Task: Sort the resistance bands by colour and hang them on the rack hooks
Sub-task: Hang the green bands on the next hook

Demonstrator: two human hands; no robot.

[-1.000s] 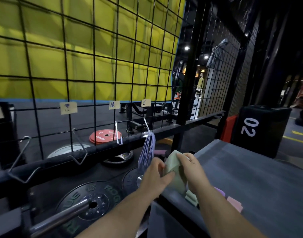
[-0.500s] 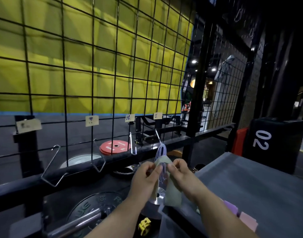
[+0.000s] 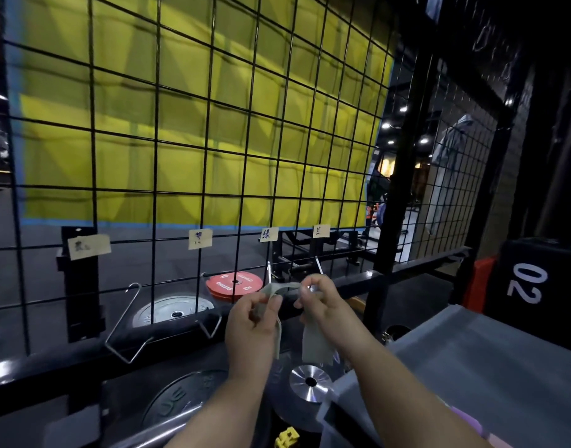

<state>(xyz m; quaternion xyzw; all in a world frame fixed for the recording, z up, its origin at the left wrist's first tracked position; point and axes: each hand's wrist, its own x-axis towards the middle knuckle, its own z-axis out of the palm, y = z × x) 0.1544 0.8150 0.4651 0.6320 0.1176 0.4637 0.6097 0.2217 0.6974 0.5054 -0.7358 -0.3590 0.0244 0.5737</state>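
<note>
A pale green resistance band [image 3: 314, 345] is stretched open between both hands in front of the black wire grid rack [image 3: 180, 195]. My left hand [image 3: 250, 324] pinches its left side and my right hand [image 3: 326, 307] pinches its right side, near the top loop. A thin wire hook [image 3: 269, 274] stands just above my left hand, under a paper label [image 3: 269, 234]. Another hook [image 3: 319, 264] rises behind my right hand; the purple bands hung on it are hidden. Two bare wire hooks [image 3: 129, 321] hang further left.
A grey table [image 3: 491, 367] at right carries purple and pink bands [image 3: 471, 423] near its lower edge. Weight plates lie below the rack: red [image 3: 234, 284], silver [image 3: 174, 313], black [image 3: 180, 399]. A black box marked 02 [image 3: 536, 279] stands at far right.
Both hands lifted the green band from the table up to the rack and pulled it open sideways. The view swung left and upward.
</note>
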